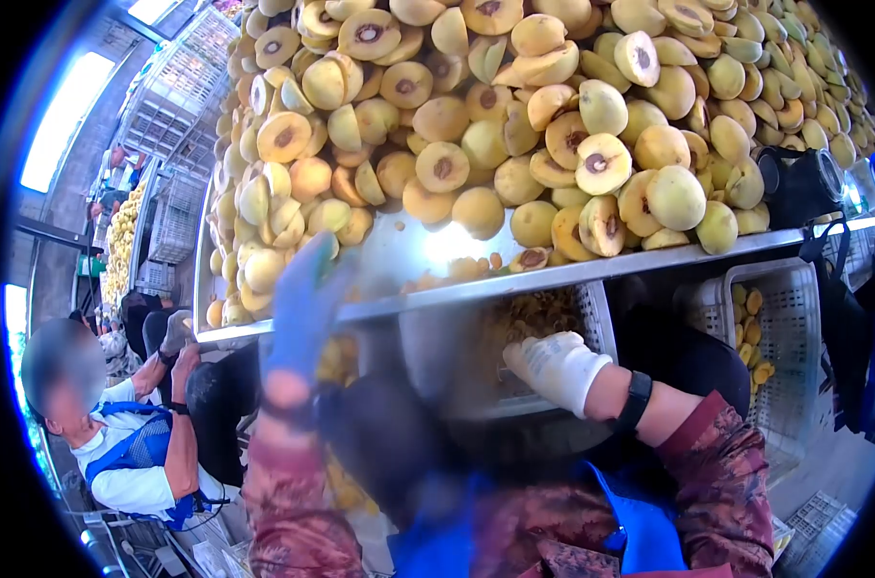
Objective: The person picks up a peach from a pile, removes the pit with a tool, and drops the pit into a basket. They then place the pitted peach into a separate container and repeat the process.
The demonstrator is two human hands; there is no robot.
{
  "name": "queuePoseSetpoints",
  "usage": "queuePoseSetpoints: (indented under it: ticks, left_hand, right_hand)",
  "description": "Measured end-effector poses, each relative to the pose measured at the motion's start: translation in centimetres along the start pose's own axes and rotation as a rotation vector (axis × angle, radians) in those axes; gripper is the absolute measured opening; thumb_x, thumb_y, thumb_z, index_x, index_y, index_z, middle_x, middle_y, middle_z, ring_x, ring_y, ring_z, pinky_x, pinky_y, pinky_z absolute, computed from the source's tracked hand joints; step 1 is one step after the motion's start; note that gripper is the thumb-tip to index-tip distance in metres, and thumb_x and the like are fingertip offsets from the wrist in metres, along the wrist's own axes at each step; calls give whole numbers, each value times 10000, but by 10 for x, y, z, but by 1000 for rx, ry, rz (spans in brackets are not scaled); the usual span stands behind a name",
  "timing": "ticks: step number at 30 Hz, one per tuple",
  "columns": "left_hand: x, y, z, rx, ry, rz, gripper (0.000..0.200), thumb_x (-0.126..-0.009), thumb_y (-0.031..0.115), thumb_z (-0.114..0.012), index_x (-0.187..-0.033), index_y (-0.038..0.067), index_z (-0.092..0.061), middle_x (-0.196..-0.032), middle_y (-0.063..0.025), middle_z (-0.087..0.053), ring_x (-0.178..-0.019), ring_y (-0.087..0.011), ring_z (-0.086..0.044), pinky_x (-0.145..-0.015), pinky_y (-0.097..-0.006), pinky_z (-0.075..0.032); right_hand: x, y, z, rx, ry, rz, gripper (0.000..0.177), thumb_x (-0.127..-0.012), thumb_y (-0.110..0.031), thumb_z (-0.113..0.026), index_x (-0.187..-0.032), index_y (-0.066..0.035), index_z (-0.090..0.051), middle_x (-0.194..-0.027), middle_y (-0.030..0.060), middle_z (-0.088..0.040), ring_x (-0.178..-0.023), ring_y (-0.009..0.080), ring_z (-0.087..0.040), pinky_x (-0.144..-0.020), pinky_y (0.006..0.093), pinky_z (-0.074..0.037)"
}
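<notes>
Halved yellow peaches [442, 167], many with brown pits showing, are heaped on a metal table [399, 236]. My left hand [307, 303], in a blue-grey glove and blurred by motion, reaches over the table's front edge. Its fingers stretch up towards the peaches at the left, thumb apart from them. Below the edge, my right hand [558, 368] wears a white glove and hangs over a crate [599, 323] of brown pits and scraps [543, 313]. Its fingers are curled closed; whatever they hold is hidden by blur.
Right of my knees stands a white plastic crate [789, 356] with peach pieces [750, 332]. A black container [798, 183] sits on the table's right side. At the left a co-worker [139, 443] sits close to the table corner. Stacked crates [182, 87] stand behind.
</notes>
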State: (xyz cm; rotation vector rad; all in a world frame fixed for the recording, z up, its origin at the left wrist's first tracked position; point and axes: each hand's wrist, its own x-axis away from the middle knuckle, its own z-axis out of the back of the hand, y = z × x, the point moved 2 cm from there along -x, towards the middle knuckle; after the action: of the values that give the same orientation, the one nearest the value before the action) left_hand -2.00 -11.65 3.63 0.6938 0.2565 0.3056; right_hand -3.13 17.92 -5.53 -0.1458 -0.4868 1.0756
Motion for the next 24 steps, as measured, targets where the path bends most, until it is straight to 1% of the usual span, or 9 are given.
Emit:
queuePoseSetpoints:
  ticks: [3, 6, 9, 12, 16, 17, 20, 21, 24]
  left_hand:
    - [-57, 55, -48, -292, -171, 7, 503, -786, 327, -726, -1100, -32, -567, -870, -184, -640, -815, -281, -624, -728, -375, -480]
    - [-93, 41, -89, -282, -262, 41, 490, -757, 336, -728, -1041, -20, -549, -923, -244, -623, -872, -378, -614, -767, -426, -478]
    - [-98, 32, -105, -344, -185, -12, 511, -724, 314, -731, -1051, -20, -526, -964, -240, -622, -931, -376, -614, -785, -424, -479]
    - [-95, 31, -104, -357, -305, 20, 513, -701, 254, -735, -1065, -32, -513, -996, -251, -619, -987, -386, -603, -807, -425, -476]
    - [-72, 33, -96, -215, -323, -17, 510, -663, 144, -733, -1089, -33, -517, -956, -195, -612, -898, -264, -609, -784, -367, -489]
    - [-65, 36, -93, -159, -422, 129, 488, -662, 102, -718, -1096, -15, -528, -945, -140, -601, -849, -183, -587, -739, -305, -501]
    - [-38, 42, -85, 297, -311, 196, 497, -675, 40, -685, -1146, -8, -534, -973, -105, -594, -844, -147, -585, -712, -268, -506]
    - [-33, 39, -86, 488, -274, 116, 527, -697, 10, -642, -1211, -6, -530, -995, -85, -585, -843, -151, -585, -725, -259, -511]
    - [-9, 38, -75, 922, -295, 156, 552, -725, 13, -603, -1269, -4, -510, -1026, -102, -588, -873, -154, -604, -742, -267, -525]
  right_hand:
    - [2, 0, 9, -4, 85, 31, 185, -851, -95, -523, -1031, -71, -555, -852, 108, -642, -732, 264, -677, -564, 387, -517]
    - [7, -3, 22, -168, 119, 105, 166, -840, -106, -528, -1002, -73, -539, -816, 107, -625, -699, 266, -662, -535, 386, -499]
    - [9, -3, 24, -181, 159, 69, 185, -844, -166, -563, -1001, -74, -527, -801, 117, -617, -689, 282, -658, -541, 394, -496]
    - [-2, -2, 24, -312, 282, 53, 231, -838, -192, -594, -1006, -53, -520, -809, 143, -618, -722, 335, -648, -587, 417, -502]
    - [-14, 4, 38, -703, 414, -33, 332, -825, -213, -622, -1058, -13, -496, -855, 210, -619, -825, 407, -625, -668, 443, -499]
    - [-12, 3, 45, -744, 500, -25, 302, -830, -203, -623, -1000, 12, -496, -882, 249, -625, -846, 432, -609, -728, 469, -491]
    - [-16, 2, 56, -915, 558, -61, 365, -842, -237, -638, -1054, 22, -492, -922, 273, -611, -901, 442, -595, -774, 475, -481]
    - [-13, -2, 69, -908, 515, -113, 430, -846, -267, -654, -1112, 24, -481, -950, 285, -601, -932, 453, -583, -803, 483, -467]
    - [-18, -5, 68, -896, 593, -73, 448, -848, -273, -653, -1132, 23, -473, -957, 284, -599, -930, 458, -581, -798, 489, -467]
